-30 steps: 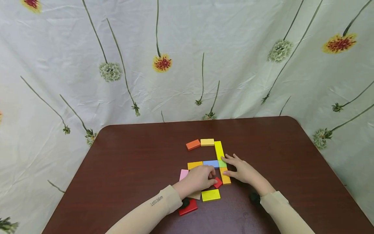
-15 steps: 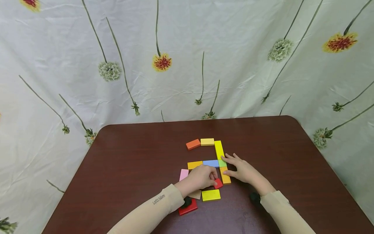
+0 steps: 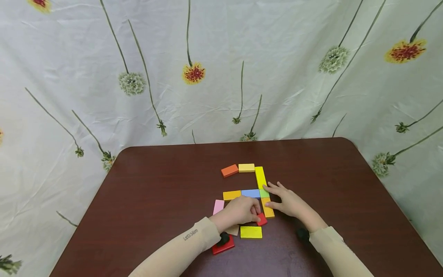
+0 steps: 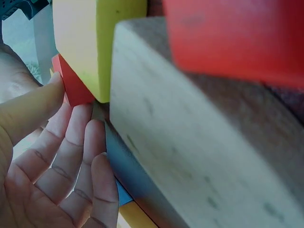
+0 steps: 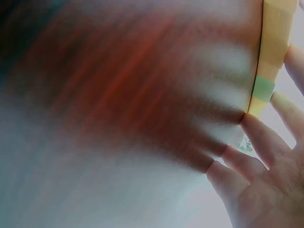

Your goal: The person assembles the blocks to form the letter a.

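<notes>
In the head view my left hand [image 3: 238,211] pinches a small red block [image 3: 262,219] between thumb and fingers, beside the near end of an orange block [image 3: 268,209]. The left wrist view shows the thumb on one face of that red block [image 4: 73,83] and fingertips at its other side. My right hand [image 3: 290,202] lies spread at the right of the column, thumb at the orange block, index fingertip by the long yellow block [image 3: 260,177] and green block [image 3: 264,193]. A flat yellow block [image 3: 251,232] lies just nearer than the pinched one.
A blue block [image 3: 250,193] and an amber block [image 3: 231,195] extend left from the green one. Pale yellow [image 3: 246,168] and orange-red [image 3: 230,171] blocks lie farther back. Pink [image 3: 218,206], wooden [image 3: 233,230] and larger red [image 3: 223,247] blocks lie around my left wrist on the table [image 3: 166,177].
My left hand has shifted slightly right and nearer with the small red block. The near yellow block has turned a little straighter. My right hand has stayed in place.
</notes>
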Available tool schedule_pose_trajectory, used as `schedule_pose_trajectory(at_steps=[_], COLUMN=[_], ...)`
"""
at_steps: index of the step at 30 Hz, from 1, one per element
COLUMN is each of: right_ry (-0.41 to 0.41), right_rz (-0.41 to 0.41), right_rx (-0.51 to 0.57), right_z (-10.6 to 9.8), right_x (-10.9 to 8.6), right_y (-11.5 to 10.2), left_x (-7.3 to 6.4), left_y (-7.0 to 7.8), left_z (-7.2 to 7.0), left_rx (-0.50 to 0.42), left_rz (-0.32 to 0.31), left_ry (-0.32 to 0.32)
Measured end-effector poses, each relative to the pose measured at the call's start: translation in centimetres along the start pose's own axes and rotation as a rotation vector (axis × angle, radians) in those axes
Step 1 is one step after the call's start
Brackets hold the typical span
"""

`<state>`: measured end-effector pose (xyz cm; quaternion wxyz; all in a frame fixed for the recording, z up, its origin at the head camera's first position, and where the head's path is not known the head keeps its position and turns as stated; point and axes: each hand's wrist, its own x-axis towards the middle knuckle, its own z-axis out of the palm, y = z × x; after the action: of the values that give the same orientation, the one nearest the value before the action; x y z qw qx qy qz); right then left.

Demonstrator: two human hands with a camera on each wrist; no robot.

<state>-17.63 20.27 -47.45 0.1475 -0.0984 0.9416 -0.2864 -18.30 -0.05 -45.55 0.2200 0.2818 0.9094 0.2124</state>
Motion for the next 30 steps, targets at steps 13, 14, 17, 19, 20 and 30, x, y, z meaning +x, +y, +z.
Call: schedule_pose_trajectory(at_steps=[13,14,17,19,20,30], right_ry=[-0.003,-0.003,-0.003,-0.001,-0.001,-0.003], right_rz=[-0.001,0.001,-0.002,-0.001,-0.003,0.001], right_rx=[-0.004,-0.002,-0.002,0.002,0.002,-0.006], right_z=[0.0,0.0,0.0,0.0,0.0,-0.1], right_x=[0.2,0.2,0.1,0.0,-0.1,-0.1], right_y=[0.1,0.1,0.0,-0.1,-0.1,-0.2], left_x=[-0.2,-0.2,-0.2,-0.2,-0.3,-1.8], left_y=[0.2,0.2,0.2,0.2,0.2,-1.0], left_z=[0.2,0.3,0.5,0.5,0.5,-0.4], left_rx=[-0.014,-0.023,-0.026,-0.022,-0.017,0.102], left_rz=[0.021,0.023,0.031,0.036,0.037,0.198], left_ry=[-0.023,-0.026,-0.027,-0.028,-0.026,-0.002])
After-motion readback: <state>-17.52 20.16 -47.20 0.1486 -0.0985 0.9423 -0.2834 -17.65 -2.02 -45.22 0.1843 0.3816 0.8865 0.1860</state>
